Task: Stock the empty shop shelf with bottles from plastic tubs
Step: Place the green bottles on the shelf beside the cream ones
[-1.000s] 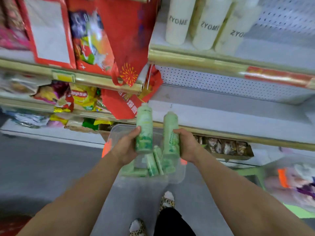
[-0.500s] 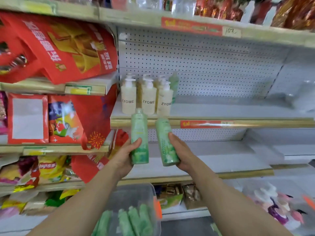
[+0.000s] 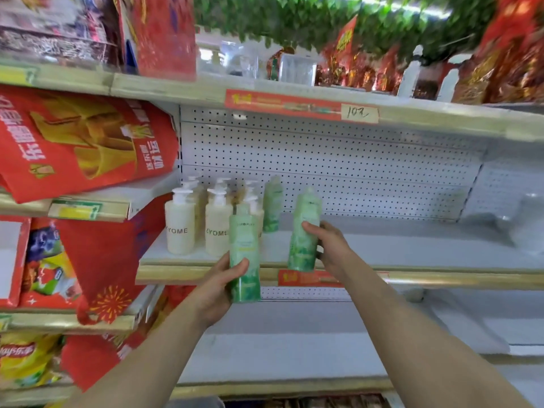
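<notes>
A tall green plastic bottle with a leafy print (image 3: pixel 244 251) is gripped low on its body by the left hand (image 3: pixel 219 285), thumb laid across the front and fingers curled behind. A second green plastic bottle (image 3: pixel 304 231) of the same kind is clasped at mid-height by the right hand (image 3: pixel 329 245), fingers wrapped round its side. Both are held roughly upright at the gold front lip (image 3: pixel 441 279) of the white metal shelf (image 3: pixel 412 248); neither is set down yet. A third green bottle (image 3: pixel 272 204) is already stood at the back, just beside the cream pump bottles (image 3: pixel 180 228). The bases are probably best lifted clear of the lip and carried deep toward the perforated back panel (image 3: pixel 323 160). The right-hand bottle would likely be placed first, beside the third, since the left one is nearest the pump heads and could knock them. Each grip should be loosened only once the base sits flat.
</notes>
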Demonstrator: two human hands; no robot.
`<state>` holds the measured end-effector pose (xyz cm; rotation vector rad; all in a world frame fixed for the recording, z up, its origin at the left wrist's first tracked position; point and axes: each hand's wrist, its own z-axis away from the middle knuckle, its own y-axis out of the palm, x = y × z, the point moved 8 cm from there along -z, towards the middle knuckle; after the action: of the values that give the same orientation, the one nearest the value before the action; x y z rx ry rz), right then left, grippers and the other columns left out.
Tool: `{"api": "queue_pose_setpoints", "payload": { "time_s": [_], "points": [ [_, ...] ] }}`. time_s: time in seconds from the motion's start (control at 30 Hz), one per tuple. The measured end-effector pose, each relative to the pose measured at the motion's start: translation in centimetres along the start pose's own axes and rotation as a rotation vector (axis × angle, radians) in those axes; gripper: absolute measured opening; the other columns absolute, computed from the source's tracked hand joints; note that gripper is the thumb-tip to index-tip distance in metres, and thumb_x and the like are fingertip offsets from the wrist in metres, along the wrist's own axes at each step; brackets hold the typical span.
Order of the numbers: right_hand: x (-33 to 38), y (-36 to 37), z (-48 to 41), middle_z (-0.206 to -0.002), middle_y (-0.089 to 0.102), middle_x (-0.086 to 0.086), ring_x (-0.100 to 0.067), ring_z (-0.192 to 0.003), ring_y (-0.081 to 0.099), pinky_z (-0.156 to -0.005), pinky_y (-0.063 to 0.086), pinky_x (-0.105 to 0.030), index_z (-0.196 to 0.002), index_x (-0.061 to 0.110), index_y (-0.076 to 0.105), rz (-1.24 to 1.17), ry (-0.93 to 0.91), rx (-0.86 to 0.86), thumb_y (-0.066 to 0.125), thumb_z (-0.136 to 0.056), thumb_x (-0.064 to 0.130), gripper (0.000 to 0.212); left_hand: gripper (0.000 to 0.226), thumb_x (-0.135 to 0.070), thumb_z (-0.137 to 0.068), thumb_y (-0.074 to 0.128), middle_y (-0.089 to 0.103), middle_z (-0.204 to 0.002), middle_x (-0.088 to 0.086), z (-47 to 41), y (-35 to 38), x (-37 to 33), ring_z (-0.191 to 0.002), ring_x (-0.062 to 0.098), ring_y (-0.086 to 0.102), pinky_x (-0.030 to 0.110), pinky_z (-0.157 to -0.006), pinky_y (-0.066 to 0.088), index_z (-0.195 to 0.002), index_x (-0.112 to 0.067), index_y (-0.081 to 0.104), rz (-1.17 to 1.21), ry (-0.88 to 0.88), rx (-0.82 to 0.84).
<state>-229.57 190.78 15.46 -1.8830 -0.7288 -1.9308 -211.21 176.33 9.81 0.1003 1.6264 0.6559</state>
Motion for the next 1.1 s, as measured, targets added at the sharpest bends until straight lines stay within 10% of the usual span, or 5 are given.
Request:
{"api": "queue_pose_setpoints", "payload": {
  "time_s": [1.1],
  "points": [
    [-2.6, -4.0, -23.4, -0.105, 0.070, 0.004, -0.020, -0.102, 0.067, -0.097, 0.053, -0.042, -0.128, 0.025, 0.054, 0.288, -0.039, 0.055, 0.085, -0.076, 0.014, 0.061, 0.050, -0.017, -0.086, 0.068, 0.064, -0.130, 0.010, -10.0, 5.5, 3.1, -0.119, 0.028, 0.061, 0.044, -0.097, 0.050, -0.135, -0.020, 0.054, -0.079, 0.085, -0.150]
  ]
}}
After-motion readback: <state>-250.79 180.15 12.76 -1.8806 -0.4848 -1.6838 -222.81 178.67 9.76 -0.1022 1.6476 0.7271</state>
